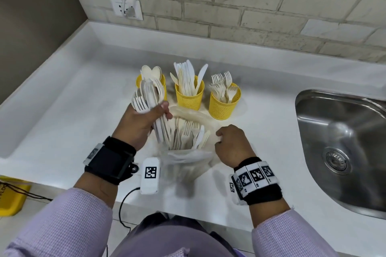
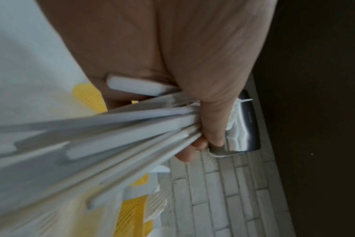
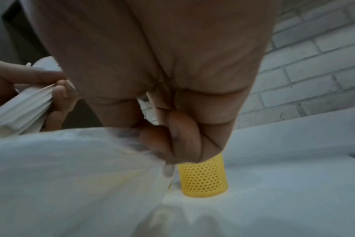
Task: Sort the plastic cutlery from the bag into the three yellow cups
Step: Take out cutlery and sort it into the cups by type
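From the head view, the left hand [image 1: 144, 123] grips a bundle of plastic forks and spoons [image 1: 149, 98], hiding part of the left yellow cup [image 1: 164, 83]; knife cup [image 1: 189, 98] and fork cup [image 1: 224, 106] stand beside it, a sink [image 1: 342, 142] well to the right. The left wrist view shows fingers [image 2: 213, 128] curled round the handles. In the right wrist view, the right hand [image 3: 172, 128] pinches the clear bag [image 3: 71, 176] of cutlery.

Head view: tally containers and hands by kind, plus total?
Yellow cups: 3, holding spoons, knives, forks
Plastic bag: 1
Sink: 1
Hands: 2, left hand gripping a cutlery bundle, right hand pinching the bag
Total: 7
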Tool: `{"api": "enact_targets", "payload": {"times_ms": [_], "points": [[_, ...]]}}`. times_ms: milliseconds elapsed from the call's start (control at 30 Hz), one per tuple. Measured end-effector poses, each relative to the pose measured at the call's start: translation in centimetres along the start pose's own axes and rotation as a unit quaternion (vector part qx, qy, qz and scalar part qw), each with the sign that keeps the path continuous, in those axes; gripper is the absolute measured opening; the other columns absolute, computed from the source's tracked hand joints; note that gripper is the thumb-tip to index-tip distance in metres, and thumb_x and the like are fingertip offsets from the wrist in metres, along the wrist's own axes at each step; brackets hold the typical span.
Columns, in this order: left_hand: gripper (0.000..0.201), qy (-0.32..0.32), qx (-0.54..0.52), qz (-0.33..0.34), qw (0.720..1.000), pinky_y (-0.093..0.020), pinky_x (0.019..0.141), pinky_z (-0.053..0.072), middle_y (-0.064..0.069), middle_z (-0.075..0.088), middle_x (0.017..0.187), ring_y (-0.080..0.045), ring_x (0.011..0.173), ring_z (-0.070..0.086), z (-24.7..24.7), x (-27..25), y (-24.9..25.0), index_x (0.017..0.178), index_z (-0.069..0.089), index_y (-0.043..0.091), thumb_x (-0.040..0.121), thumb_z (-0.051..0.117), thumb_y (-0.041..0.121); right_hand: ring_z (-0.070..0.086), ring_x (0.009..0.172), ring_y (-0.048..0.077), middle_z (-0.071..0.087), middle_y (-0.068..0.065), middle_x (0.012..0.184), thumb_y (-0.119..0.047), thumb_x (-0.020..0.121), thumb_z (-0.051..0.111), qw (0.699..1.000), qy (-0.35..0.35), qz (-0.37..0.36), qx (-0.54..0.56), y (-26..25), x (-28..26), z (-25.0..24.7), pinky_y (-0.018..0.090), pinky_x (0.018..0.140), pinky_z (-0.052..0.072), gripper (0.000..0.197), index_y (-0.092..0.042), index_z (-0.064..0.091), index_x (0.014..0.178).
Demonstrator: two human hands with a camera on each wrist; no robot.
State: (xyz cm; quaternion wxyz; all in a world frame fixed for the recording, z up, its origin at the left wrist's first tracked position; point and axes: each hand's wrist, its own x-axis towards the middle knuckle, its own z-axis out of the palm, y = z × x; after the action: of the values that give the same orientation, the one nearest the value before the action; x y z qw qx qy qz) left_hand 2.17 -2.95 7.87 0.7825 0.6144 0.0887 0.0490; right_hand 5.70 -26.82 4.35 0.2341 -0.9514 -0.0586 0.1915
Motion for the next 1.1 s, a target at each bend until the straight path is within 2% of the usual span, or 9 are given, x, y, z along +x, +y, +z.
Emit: {"api": "enact_targets", "payload": {"times_ms": [100, 200, 333, 433, 600, 667, 800, 933, 1100], "points": [[0.009, 0.051, -0.002, 0.023, 0.998, -0.039, 0.071, 0.046, -0.002, 0.063, 0.075, -0.023, 0.067, 0.060, -0.5, 0.4, 1.3, 0.089, 0.069, 0.023, 0.093, 0.072, 0.015, 0.054, 0.123, 0.032, 0.053, 0.017, 0.132, -0.003, 0.094, 0.053, 1.000, 0.022, 0.016, -0.011, 0.4, -0.2, -0.8, 0.033, 0.101, 0.043, 0.033, 0.000, 0.062, 0.126], [0.011, 0.133, 0.089, 0.022, 0.987, -0.034, 0.066, 0.047, -0.003, 0.062, 0.064, -0.022, 0.059, 0.057, -0.9, 0.8, 1.6, 0.081, 0.069, 0.019, 0.090, 0.076, 0.017, 0.052, 0.116, 0.038, 0.049, 0.018, 0.125, 0.000, 0.088, 0.054, 0.996, 0.078, 0.006, -0.042, 0.1, -0.4, -1.1, 0.038, 0.094, 0.046, 0.034, 0.000, 0.064, 0.120], [0.024, 0.100, 0.264, -0.022, 0.959, -0.017, 0.052, 0.045, -0.002, 0.062, 0.061, -0.010, 0.047, 0.054, -0.6, 0.4, 0.5, 0.086, 0.065, 0.012, 0.079, 0.087, 0.017, 0.049, 0.097, 0.040, 0.052, 0.019, 0.106, -0.002, 0.070, 0.065, 0.963, 0.237, -0.115, -0.048, -1.8, -0.7, -0.4, 0.045, 0.078, 0.051, 0.027, -0.002, 0.074, 0.096], [0.040, 0.072, 0.401, -0.048, 0.912, -0.025, 0.064, 0.047, 0.004, 0.067, 0.075, -0.015, 0.064, 0.061, -0.6, 0.5, -1.6, 0.091, 0.063, 0.023, 0.067, 0.094, 0.032, 0.057, 0.099, 0.038, 0.059, 0.016, 0.105, -0.001, 0.082, 0.062, 0.972, 0.135, -0.195, 0.003, -4.0, 0.0, 1.1, 0.043, 0.087, 0.052, 0.025, -0.005, 0.077, 0.101], [0.039, 0.050, 0.578, -0.095, 0.809, -0.031, 0.073, 0.047, -0.006, 0.069, 0.092, -0.029, 0.090, 0.065, -0.3, 1.4, -4.3, 0.089, 0.063, 0.015, 0.073, 0.084, 0.044, 0.067, 0.101, 0.033, 0.068, 0.012, 0.108, -0.018, 0.097, 0.053, 0.987, 0.010, -0.137, -0.084, -6.4, 2.8, 4.0, 0.034, 0.075, 0.049, 0.021, -0.011, 0.072, 0.101], [0.029, 0.052, 0.575, -0.098, 0.811, -0.031, 0.069, 0.047, -0.009, 0.070, 0.087, -0.032, 0.088, 0.068, -0.1, 1.3, -4.5, 0.081, 0.061, 0.013, 0.079, 0.077, 0.037, 0.068, 0.102, 0.032, 0.069, 0.010, 0.109, -0.018, 0.096, 0.054, 0.988, 0.006, -0.118, -0.104, -6.9, 3.7, 4.5, 0.035, 0.076, 0.050, 0.020, -0.012, 0.071, 0.105], [0.024, 0.084, 0.491, -0.118, 0.859, -0.033, 0.068, 0.055, -0.008, 0.072, 0.066, -0.026, 0.070, 0.071, 0.0, 1.0, -4.1, 0.072, 0.066, 0.006, 0.078, 0.074, 0.027, 0.067, 0.101, 0.034, 0.068, 0.012, 0.110, -0.013, 0.094, 0.057, 0.986, 0.024, -0.108, -0.122, -7.5, 4.7, 4.7, 0.034, 0.071, 0.044, 0.015, -0.009, 0.065, 0.107], [0.025, 0.066, 0.503, -0.143, 0.850, -0.039, 0.072, 0.060, -0.007, 0.072, 0.073, -0.026, 0.073, 0.072, -0.1, 1.0, -3.8, 0.073, 0.064, 0.012, 0.073, 0.077, 0.033, 0.068, 0.103, 0.032, 0.068, 0.012, 0.112, -0.011, 0.096, 0.057, 0.988, 0.033, -0.090, -0.125, -8.0, 5.3, 4.9, 0.034, 0.070, 0.043, 0.015, -0.008, 0.064, 0.110], [0.026, 0.055, 0.483, -0.190, 0.853, -0.026, 0.056, 0.050, -0.006, 0.071, 0.063, -0.018, 0.063, 0.069, 0.2, 0.4, -3.6, 0.062, 0.060, 0.011, 0.076, 0.075, 0.028, 0.070, 0.101, 0.029, 0.071, 0.011, 0.110, -0.004, 0.096, 0.056, 0.982, 0.039, -0.093, -0.157, -8.8, 5.5, 5.1, 0.035, 0.074, 0.051, 0.017, -0.007, 0.069, 0.107]]}}
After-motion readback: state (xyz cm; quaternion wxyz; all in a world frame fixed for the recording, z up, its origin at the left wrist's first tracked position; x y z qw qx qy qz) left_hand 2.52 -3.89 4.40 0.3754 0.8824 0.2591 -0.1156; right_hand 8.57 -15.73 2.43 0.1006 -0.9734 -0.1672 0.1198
